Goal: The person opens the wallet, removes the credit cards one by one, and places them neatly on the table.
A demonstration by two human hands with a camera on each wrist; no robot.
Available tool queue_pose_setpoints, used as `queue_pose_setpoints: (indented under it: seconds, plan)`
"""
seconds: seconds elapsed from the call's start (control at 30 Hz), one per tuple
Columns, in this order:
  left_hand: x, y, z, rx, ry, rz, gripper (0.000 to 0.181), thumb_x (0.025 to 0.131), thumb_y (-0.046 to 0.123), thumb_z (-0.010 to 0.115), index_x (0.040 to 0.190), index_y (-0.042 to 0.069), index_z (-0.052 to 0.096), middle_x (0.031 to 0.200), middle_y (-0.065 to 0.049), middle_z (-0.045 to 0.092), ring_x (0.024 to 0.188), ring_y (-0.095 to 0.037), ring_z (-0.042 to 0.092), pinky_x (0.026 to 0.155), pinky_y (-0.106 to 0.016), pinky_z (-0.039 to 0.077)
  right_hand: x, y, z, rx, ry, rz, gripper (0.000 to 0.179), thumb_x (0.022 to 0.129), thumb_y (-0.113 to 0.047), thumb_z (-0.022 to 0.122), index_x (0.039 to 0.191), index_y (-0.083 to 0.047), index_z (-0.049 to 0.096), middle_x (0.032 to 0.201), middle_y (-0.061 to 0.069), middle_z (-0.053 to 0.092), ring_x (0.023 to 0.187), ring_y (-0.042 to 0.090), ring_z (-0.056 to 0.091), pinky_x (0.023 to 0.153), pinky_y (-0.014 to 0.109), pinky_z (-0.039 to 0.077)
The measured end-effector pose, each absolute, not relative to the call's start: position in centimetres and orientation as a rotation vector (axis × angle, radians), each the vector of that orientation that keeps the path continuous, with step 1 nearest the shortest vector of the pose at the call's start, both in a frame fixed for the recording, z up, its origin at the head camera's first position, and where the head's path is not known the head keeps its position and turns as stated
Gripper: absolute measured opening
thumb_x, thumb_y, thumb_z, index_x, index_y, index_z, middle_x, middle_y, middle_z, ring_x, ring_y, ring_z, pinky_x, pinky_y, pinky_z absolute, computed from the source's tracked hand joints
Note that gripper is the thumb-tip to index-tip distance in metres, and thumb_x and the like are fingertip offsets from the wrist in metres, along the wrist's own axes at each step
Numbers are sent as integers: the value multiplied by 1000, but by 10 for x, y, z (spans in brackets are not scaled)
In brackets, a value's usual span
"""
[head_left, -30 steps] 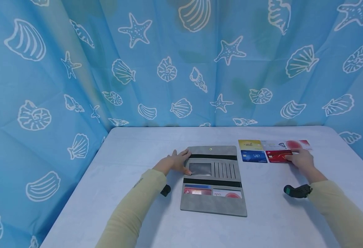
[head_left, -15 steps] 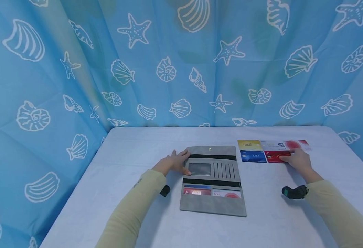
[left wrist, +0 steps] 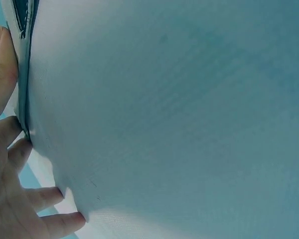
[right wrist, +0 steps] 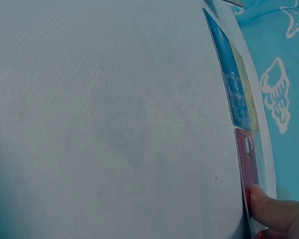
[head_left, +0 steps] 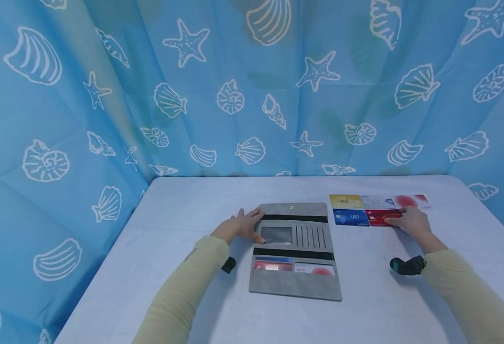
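We find the red chip card (head_left: 377, 218) on the table (head_left: 372, 310) at the right hand (head_left: 414, 223), whose thumb touches it; whether thumb and fingers pinch it, we cannot tell. The blue VIP card (head_left: 350, 217) lies just left of it, the gold card (head_left: 345, 201) beyond. The left hand (head_left: 244, 227), well apart from the right, rests with fingers spread at the left edge of the unfolded grey wallet (head_left: 294, 283), which lies between the hands. We judge that sound lifting calls for gripping opposite card edges without disturbing neighbours, the left hand steadying the wallet.
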State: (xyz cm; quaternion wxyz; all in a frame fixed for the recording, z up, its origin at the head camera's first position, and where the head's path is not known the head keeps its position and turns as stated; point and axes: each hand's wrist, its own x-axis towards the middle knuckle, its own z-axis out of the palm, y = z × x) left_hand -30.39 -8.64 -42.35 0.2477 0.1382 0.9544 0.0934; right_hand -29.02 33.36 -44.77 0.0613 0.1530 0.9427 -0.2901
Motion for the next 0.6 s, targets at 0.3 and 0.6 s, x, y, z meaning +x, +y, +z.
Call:
queue_pose_setpoints:
  seconds: [0.3, 0.6]
  plan:
    - [-303, -86, -423, 384, 2602, 266, 88, 79, 44, 67, 148, 25, 16, 155, 6, 5, 140, -34, -4, 111, -54, 8, -291, 333, -443, 448, 2804, -795, 72, 80, -23, 70, 125, 20, 32, 120, 38, 37, 103, 47, 40, 92, 59, 38]
    - [-303, -86, -423, 374, 2603, 275, 89, 78, 44, 68, 148, 26, 16, 155, 7, 5, 140, -34, -4, 110, -55, 8, -290, 335, -443, 430, 2772, -784, 73, 81, -28, 69, 123, 21, 34, 117, 38, 40, 99, 45, 42, 89, 57, 40]
